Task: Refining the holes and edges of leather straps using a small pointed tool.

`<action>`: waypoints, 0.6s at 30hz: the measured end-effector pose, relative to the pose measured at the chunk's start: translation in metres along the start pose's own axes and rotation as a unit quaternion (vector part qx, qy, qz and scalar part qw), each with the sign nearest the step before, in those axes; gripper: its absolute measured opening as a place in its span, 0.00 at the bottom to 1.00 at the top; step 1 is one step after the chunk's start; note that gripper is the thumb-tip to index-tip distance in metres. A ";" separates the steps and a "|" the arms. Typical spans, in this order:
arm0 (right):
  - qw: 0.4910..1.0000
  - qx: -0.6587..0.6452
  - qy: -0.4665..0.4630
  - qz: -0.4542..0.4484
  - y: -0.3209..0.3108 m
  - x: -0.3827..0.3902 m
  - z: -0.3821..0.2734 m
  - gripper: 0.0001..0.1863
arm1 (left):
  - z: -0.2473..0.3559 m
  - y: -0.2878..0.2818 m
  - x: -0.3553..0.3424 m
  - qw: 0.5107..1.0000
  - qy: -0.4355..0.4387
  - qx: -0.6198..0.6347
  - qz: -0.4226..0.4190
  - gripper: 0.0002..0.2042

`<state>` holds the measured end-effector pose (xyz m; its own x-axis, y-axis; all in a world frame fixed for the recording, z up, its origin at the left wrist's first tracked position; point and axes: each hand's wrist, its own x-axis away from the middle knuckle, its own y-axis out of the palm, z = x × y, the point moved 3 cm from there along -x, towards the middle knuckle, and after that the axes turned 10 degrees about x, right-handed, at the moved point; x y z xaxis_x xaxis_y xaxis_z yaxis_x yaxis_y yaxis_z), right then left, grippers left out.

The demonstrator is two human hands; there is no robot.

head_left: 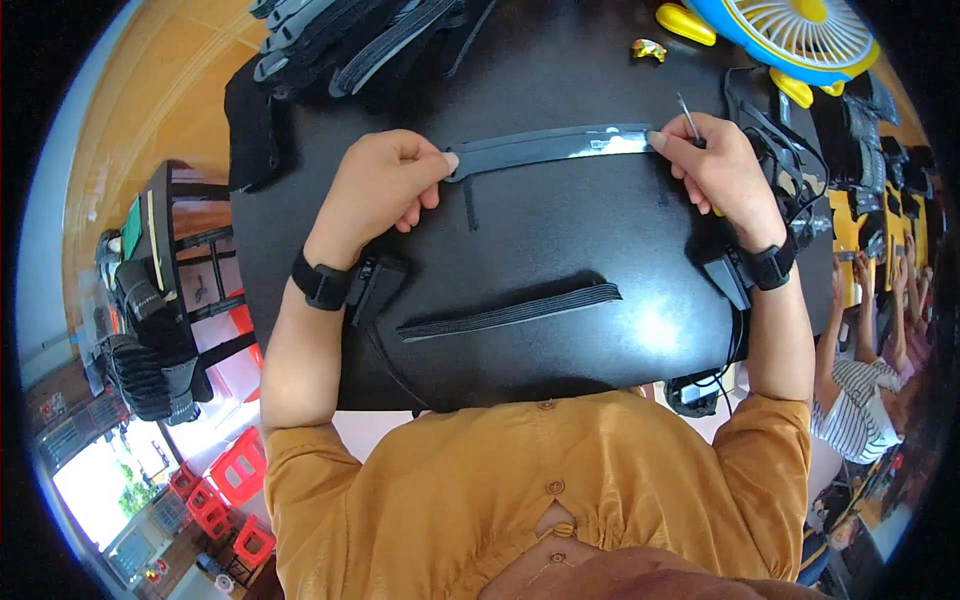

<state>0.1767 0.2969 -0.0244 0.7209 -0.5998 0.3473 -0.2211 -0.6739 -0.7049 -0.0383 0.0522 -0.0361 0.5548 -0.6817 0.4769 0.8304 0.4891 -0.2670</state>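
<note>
A long dark grey strap [545,148] with a shiny patch near its right end is stretched between my hands above the black table. My left hand [390,180] pinches its left end between thumb and forefinger. At the other end, my right hand [725,170] grips the strap the same way. A slim metal-tipped tool [688,115] also sits in my right hand, its tip pointing up past the fingers; its kind is mostly hidden. Nearer to me lies a black ribbed elastic band [510,312], flat on the table and apart from both hands.
Piled dark straps [350,45] cover the table's [560,240] far left. A blue and yellow fan [790,35] stands far right, near a small gold wrapper [649,50]. Black cables [800,150] lie along the right edge. To the right, other people work at yellow tables [845,240].
</note>
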 end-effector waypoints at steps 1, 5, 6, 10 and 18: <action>1.000 0.004 0.005 0.001 0.000 0.000 0.000 0.13 | 0.000 0.000 0.000 1.000 -0.001 -0.001 0.004 0.12; 1.000 0.014 0.012 0.003 0.000 0.000 0.000 0.13 | 0.002 0.000 0.000 1.000 -0.005 -0.004 -0.003 0.12; 1.000 0.012 0.016 0.002 0.000 0.000 0.002 0.13 | 0.002 0.002 -0.001 1.000 -0.005 -0.007 -0.003 0.12; 1.000 0.007 0.021 0.003 -0.001 0.000 0.000 0.12 | 0.003 0.002 0.000 1.000 0.003 0.002 -0.003 0.12; 1.000 0.028 -0.002 0.001 0.000 -0.002 0.004 0.13 | 0.005 0.003 0.001 1.000 -0.006 -0.015 0.020 0.11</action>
<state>0.1776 0.3001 -0.0281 0.7226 -0.6000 0.3433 -0.1857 -0.6468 -0.7397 -0.0352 0.0552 -0.0325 0.5879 -0.6545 0.4754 0.8083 0.4993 -0.3122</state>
